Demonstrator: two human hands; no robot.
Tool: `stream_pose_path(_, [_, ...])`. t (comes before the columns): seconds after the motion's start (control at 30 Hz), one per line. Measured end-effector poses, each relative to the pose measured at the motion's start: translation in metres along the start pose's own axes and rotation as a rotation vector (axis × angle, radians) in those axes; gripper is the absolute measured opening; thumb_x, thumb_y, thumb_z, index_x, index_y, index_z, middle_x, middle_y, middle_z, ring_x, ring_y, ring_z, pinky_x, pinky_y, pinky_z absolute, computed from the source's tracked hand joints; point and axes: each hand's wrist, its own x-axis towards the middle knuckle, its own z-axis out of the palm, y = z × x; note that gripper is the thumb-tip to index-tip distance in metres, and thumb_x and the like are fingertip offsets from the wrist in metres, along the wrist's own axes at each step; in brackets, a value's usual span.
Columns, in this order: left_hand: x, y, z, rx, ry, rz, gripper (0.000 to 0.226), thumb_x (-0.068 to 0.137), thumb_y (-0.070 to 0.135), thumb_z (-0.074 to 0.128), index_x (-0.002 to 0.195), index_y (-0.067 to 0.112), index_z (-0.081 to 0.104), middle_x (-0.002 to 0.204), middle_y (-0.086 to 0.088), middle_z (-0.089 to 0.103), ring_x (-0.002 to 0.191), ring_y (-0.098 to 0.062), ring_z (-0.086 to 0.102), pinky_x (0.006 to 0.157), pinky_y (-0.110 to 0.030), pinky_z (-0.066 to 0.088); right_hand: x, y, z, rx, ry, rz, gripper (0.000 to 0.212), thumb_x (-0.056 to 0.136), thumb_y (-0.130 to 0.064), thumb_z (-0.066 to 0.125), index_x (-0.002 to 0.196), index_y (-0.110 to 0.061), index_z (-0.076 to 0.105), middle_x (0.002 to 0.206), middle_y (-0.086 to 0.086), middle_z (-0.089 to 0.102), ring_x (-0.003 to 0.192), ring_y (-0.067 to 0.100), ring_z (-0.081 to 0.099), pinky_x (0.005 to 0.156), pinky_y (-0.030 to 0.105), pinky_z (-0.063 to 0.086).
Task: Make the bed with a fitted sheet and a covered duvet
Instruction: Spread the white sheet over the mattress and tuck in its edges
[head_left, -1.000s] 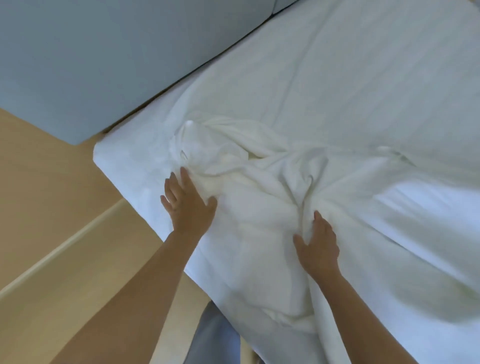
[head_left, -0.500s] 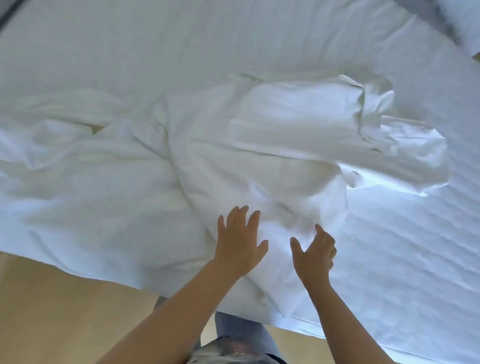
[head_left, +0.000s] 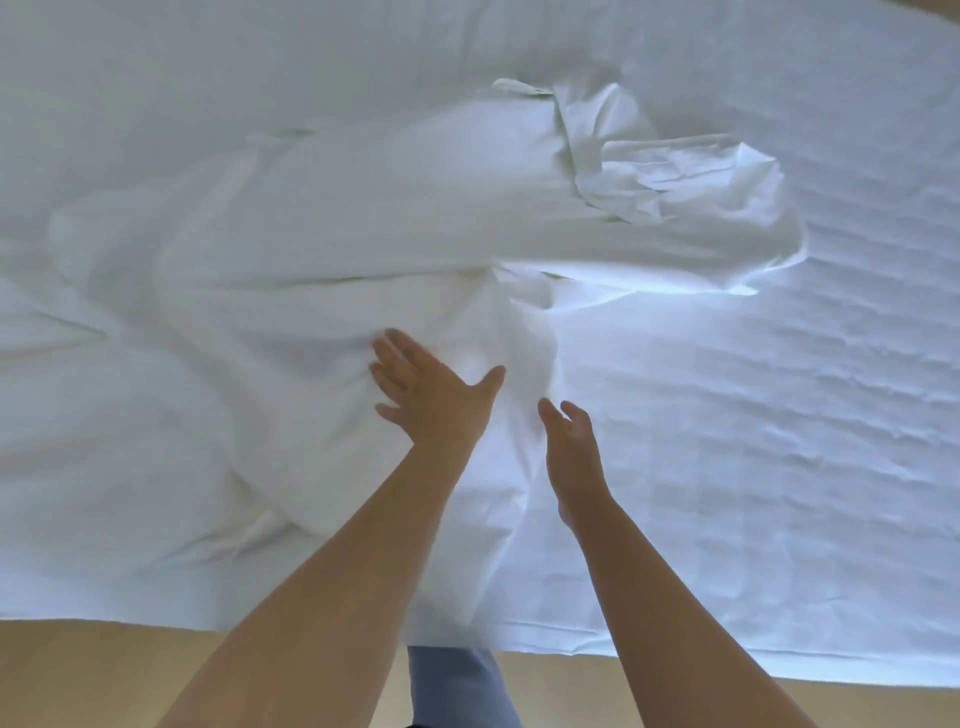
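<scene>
Head view looked down on a white sheet (head_left: 415, 223) lying bunched across the middle and left of the mattress (head_left: 779, 415), its far right corner folded back on itself in crisp creases. The left hand (head_left: 431, 395) lay flat on the cloth, palm down, fingers spread. The right hand (head_left: 571, 447) stood edge-on just beside it, fingers loosely curved and gripping nothing; whether it touched the cloth could not be told. The step looked like spreading the sheet out. Doing it well would probably mean finding a hem or corner to pull rather than pushing the heap, since thin woven cloth tends to ruck under a flat palm. The bare mattress at right showed a soft quilted ripple, while the sheet looked smooth, light and limp. Pale wooden floor (head_left: 78, 670) ran along the near edge.
</scene>
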Motion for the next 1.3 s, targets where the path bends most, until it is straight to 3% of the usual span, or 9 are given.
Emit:
stream_pose_path(0.2, [0.028, 0.061, 0.006, 0.354, 0.065, 0.494, 0.097, 0.082, 0.059, 0.056, 0.151, 0.022, -0.001, 0.158, -0.009, -0.004, 0.144, -0.029, -0.010, 0.111, -0.057, 0.000, 0.050, -0.031, -0.023, 0.051, -0.014, -0.070, 0.059, 0.093, -0.047, 0.049, 0.142, -0.021, 0.031, 0.117, -0.008, 0.040, 0.106, 0.010, 0.040, 0.088, 0.028, 0.031])
stream_pose_path(0.57, [0.091, 0.105, 0.044, 0.586, 0.014, 0.489, 0.079, 0.086, 0.059, 0.046, 0.149, 0.025, 0.013, 0.157, -0.005, 0.009, 0.145, -0.027, -0.001, 0.110, -0.060, 0.000, 0.139, -0.095, -0.032, 0.268, -0.034, -0.039, 0.077, 0.084, -0.055, 0.058, 0.143, -0.022, 0.022, 0.135, -0.005, 0.038, 0.115, 0.015, 0.041, 0.100, 0.040, 0.039])
stream_pose_path(0.67, [0.110, 0.112, 0.047, 0.694, -0.021, 0.467, 0.070, 0.085, 0.055, 0.048, 0.145, 0.029, 0.021, 0.155, -0.004, 0.013, 0.144, -0.026, 0.002, 0.109, -0.060, 0.002, 0.169, -0.119, -0.038, 0.630, 0.040, 0.164, 0.072, 0.077, -0.050, 0.070, 0.130, -0.024, 0.030, 0.122, -0.002, 0.050, 0.109, 0.023, 0.053, 0.089, 0.047, 0.049])
stream_pose_path(0.73, [0.125, 0.118, 0.043, 0.776, -0.064, 0.450, 0.057, 0.086, 0.046, 0.050, 0.138, 0.030, 0.033, 0.150, -0.003, 0.025, 0.141, -0.027, 0.016, 0.110, -0.059, 0.004, 0.187, -0.136, -0.043, 0.674, 0.145, 0.196, 0.044, 0.081, -0.027, 0.070, 0.112, -0.021, 0.040, 0.103, -0.001, 0.055, 0.086, 0.019, 0.057, 0.073, 0.035, 0.053])
stream_pose_path(0.83, [0.148, 0.131, 0.028, 0.659, -0.012, 0.504, 0.029, 0.091, 0.019, 0.044, 0.120, 0.020, 0.048, 0.116, -0.004, 0.058, 0.105, -0.027, 0.052, 0.096, -0.041, 0.033, 0.208, -0.169, -0.038, 0.533, 0.254, 0.047, 0.019, 0.082, 0.001, 0.054, 0.079, -0.015, 0.043, 0.075, 0.000, 0.048, 0.059, 0.014, 0.043, 0.049, 0.020, 0.036])
stream_pose_path(0.9, [0.165, 0.146, 0.006, 0.476, 0.082, 0.543, 0.018, 0.092, 0.011, 0.041, 0.109, 0.012, 0.048, 0.091, -0.006, 0.059, 0.080, -0.029, 0.050, 0.070, -0.032, 0.037, 0.216, -0.204, -0.025, 0.527, 0.252, -0.105, 0.022, 0.079, 0.006, 0.047, 0.084, -0.015, 0.047, 0.075, -0.003, 0.051, 0.062, 0.012, 0.047, 0.056, 0.020, 0.040])
stream_pose_path(1.0, [0.197, 0.169, -0.051, 0.319, 0.143, 0.659, 0.004, 0.091, 0.016, 0.043, 0.094, 0.012, 0.041, 0.068, 0.001, 0.047, 0.070, -0.030, 0.048, 0.059, -0.031, 0.033, 0.214, -0.270, 0.006, 0.452, 0.229, -0.261, 0.027, 0.079, 0.006, 0.043, 0.087, -0.020, 0.046, 0.079, -0.005, 0.052, 0.069, 0.012, 0.050, 0.059, 0.019, 0.043])
stream_pose_path(1.13, [0.246, 0.188, -0.147, 0.294, 0.156, 0.711, 0.044, 0.077, 0.058, 0.056, 0.087, 0.019, 0.039, 0.075, 0.006, 0.053, 0.072, -0.024, 0.054, 0.060, -0.029, 0.037, 0.202, -0.369, 0.070, 0.356, 0.160, -0.425, 0.030, 0.079, 0.006, 0.040, 0.097, -0.018, 0.043, 0.080, -0.004, 0.050, 0.072, 0.014, 0.050, 0.063, 0.022, 0.046])
stream_pose_path(1.3, [0.344, 0.178, -0.290, 0.230, 0.365, 0.669, 0.037, 0.088, 0.051, 0.051, 0.076, 0.018, 0.039, 0.078, -0.004, 0.059, 0.068, -0.027, 0.057, 0.054, -0.030, 0.036, 0.174, -0.503, 0.213, 0.261, -0.062, -0.633, 0.044, 0.085, 0.004, 0.042, 0.127, -0.010, 0.041, 0.109, 0.004, 0.051, 0.102, 0.024, 0.052, 0.087, 0.035, 0.050])
